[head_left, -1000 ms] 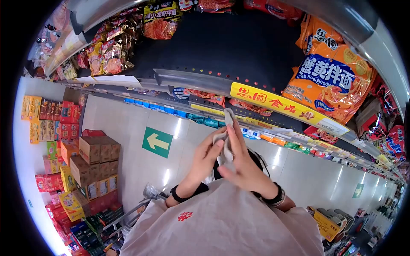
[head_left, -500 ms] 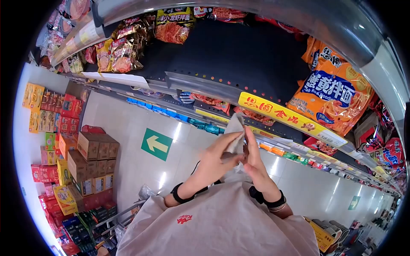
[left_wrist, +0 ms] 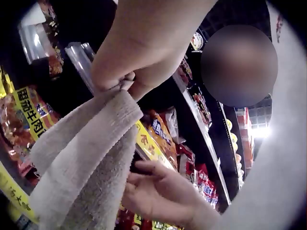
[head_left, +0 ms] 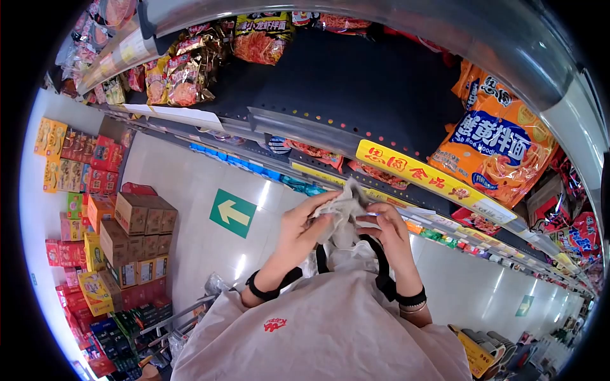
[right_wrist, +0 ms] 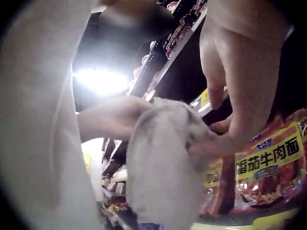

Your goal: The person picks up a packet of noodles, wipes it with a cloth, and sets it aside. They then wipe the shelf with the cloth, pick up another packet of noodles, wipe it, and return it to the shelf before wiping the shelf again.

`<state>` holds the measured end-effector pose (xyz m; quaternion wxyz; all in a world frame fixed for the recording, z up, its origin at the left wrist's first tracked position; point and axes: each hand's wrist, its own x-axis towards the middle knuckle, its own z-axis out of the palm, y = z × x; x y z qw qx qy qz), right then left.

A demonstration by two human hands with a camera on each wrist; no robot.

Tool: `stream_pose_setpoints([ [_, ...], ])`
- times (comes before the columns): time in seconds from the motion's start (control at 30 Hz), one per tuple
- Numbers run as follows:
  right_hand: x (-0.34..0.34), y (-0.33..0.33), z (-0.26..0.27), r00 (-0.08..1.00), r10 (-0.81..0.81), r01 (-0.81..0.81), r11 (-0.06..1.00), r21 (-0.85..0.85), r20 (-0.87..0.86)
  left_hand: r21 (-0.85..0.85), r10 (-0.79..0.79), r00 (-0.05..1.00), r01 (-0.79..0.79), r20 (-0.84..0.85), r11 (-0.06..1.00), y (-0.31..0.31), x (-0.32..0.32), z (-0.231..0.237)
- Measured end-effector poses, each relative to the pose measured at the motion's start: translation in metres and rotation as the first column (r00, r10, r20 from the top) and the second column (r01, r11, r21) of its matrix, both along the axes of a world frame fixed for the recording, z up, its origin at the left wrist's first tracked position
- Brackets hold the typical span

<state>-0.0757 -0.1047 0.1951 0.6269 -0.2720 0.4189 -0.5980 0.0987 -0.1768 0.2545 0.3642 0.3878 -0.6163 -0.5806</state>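
Note:
A light grey cloth with a nubby towel weave hangs in loose folds in front of the chest. My left hand grips it; in the left wrist view that hand pinches the bunched top, and the cloth drapes down from there. My right hand is on the cloth's other side with its fingers loosely bent. From the left wrist, the right hand's fingers show right at the cloth's edge, not curled round it. In the right wrist view the cloth partly covers the left hand.
Ahead runs a dark shelf with an orange noodle bag at right and dark noodle packs at left. A yellow label strip lines its edge. Stacked cartons and a green floor arrow are at left.
The cloth, earlier flat between facing palms, is now looser and more crumpled. My right hand has drawn slightly apart to the right, and the left has shifted a little left.

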Motion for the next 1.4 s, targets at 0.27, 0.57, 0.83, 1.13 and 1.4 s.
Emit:
stream_pose_setpoints([
  [0.27,0.010,-0.015,0.002,0.981,-0.108,0.126,0.986,0.106,-0.160,-0.330,-0.221,0.973,0.231,0.070,0.915,-0.004,0.001,0.014],
  [0.57,0.001,-0.004,-0.010,0.999,-0.028,0.019,0.982,0.189,0.044,-0.299,-0.115,0.993,0.107,-0.010,0.948,0.004,-0.002,0.011],
  [0.83,0.003,0.010,0.021,0.901,-0.219,0.230,0.973,-0.018,-0.374,-0.092,-0.099,0.991,0.107,0.087,0.990,0.000,0.002,-0.011],
  [1.13,0.013,0.012,0.030,0.908,-0.222,0.232,0.973,-0.015,-0.356,-0.091,-0.311,0.872,0.369,0.379,0.925,0.003,0.005,-0.042],
  [1.4,0.016,0.011,0.031,0.788,-0.248,0.165,0.967,-0.195,-0.564,-0.181,-0.237,0.866,0.344,0.441,0.921,0.016,-0.010,-0.054],
])
